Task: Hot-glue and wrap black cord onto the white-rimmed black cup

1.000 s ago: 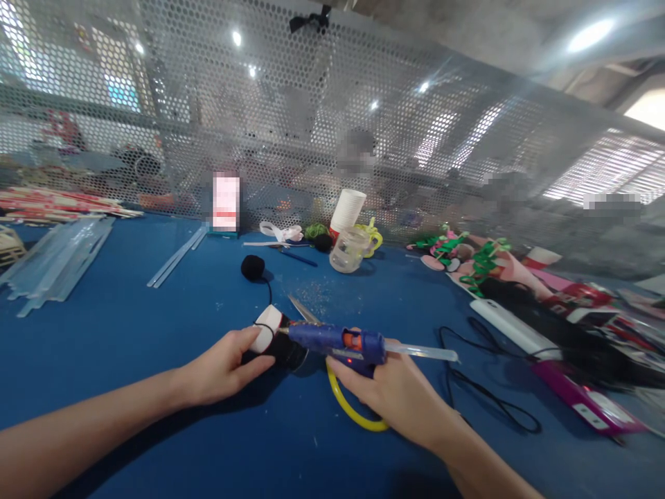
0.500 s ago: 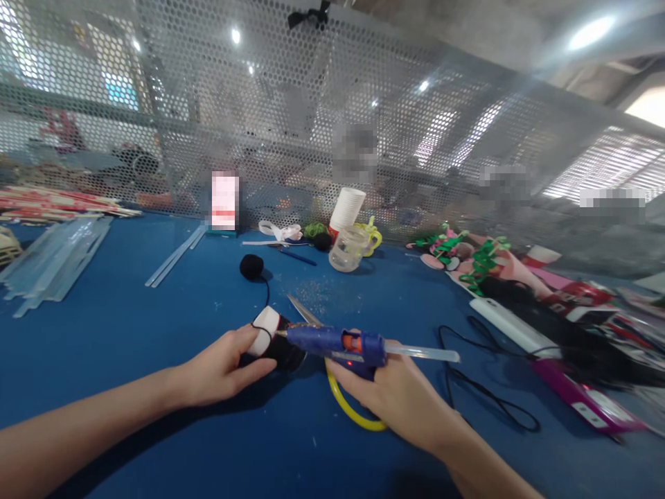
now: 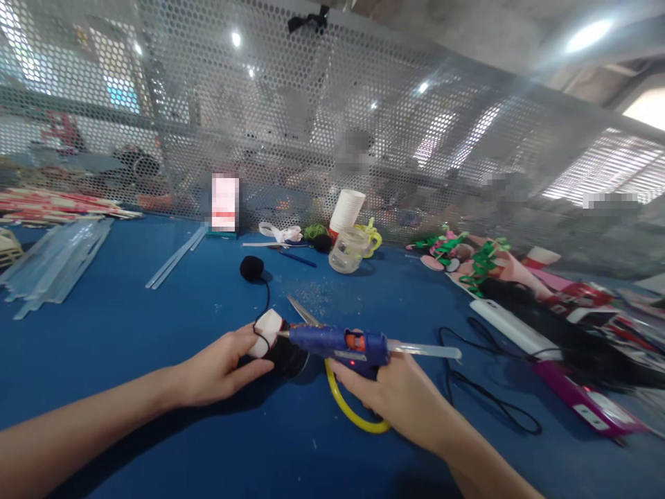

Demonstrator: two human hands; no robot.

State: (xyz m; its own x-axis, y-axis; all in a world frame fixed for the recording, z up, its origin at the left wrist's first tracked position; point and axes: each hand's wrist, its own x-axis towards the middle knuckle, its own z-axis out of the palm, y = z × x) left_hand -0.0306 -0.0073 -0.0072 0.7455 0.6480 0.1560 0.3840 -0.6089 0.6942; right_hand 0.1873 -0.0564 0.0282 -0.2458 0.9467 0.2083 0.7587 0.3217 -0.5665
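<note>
Cup (image 3: 283, 355) pinched loosely in my left hand (image 3: 233, 366), glue gun (image 3: 337, 342) gripped in my right hand (image 3: 400, 395), black end looks covered, white end's mostly bare.

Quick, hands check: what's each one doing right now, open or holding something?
Left hand: closed, holding a small black-and-white object.
Right hand: closed around a blue plastic glue gun.

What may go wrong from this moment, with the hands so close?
The glue gun points its nozzle toward the left hand holding the white-and-black piece; its red light suggests heat, so a slip might burn that hand.
The black strand from the black ball loops over the piece near the nozzle and might catch glue.
The scissors lie below the glue gun, so the right hand might knock them.
</note>
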